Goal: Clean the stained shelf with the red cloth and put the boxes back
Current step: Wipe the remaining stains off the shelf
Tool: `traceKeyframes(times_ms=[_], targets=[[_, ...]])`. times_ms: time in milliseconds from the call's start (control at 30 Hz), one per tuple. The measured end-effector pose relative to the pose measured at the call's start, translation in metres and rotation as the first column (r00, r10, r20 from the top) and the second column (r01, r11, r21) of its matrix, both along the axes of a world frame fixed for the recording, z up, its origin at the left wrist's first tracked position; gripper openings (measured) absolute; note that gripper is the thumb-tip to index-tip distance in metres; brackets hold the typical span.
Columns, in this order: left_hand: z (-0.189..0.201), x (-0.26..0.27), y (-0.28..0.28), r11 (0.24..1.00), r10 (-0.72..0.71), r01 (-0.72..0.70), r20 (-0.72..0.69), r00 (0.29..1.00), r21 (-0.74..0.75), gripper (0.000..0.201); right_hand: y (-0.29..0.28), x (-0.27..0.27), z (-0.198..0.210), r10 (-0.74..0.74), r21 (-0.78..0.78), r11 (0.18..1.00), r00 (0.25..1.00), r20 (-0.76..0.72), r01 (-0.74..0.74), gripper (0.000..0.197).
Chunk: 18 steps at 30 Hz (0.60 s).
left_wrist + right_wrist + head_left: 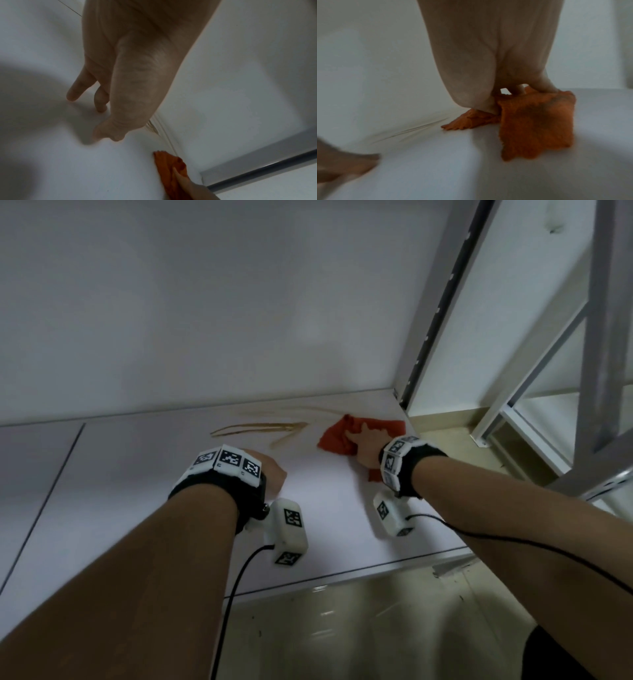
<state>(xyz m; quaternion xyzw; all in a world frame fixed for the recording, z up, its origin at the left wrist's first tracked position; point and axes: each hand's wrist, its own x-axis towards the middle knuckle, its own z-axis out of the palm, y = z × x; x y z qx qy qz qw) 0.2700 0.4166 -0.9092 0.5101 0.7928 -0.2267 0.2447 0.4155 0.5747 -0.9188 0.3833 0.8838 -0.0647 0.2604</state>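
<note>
On white shelf (137,474), R hand (368,445) fingers flat pressing red cloth (337,436); L hand (270,470) fingertips (72,96) straight, touching shelf.

Right hand (368,445) covers the red cloth's (337,436) middle, its fingertips hidden from the head view. Stain streaks (412,129) left of the cloth smear into blur; left hand (342,169) cut off at frame edge.

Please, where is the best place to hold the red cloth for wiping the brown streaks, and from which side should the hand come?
Probably from above, palm flat on the bunched middle of the red cloth, as the right hand presses now; it lies flat on the shelf, right of the streaks.
</note>
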Motion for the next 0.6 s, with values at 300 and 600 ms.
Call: traceKeyframes(times_ms=[300,600], targets=[[-0.012,-0.018,0.002,0.997,0.053,-0.051,-0.031,0.998,0.061,0.061,-0.039,-0.039,-0.014,0.257,-0.083,0.963,0.966,-0.021,-0.258,0.058],[0.001,-0.002,-0.008,0.992,0.1,-0.107,0.108,0.989,0.066,0.051,-0.006,-0.025,-0.014,0.002,-0.006,1.0,1.0,0.004,-0.002,0.066]])
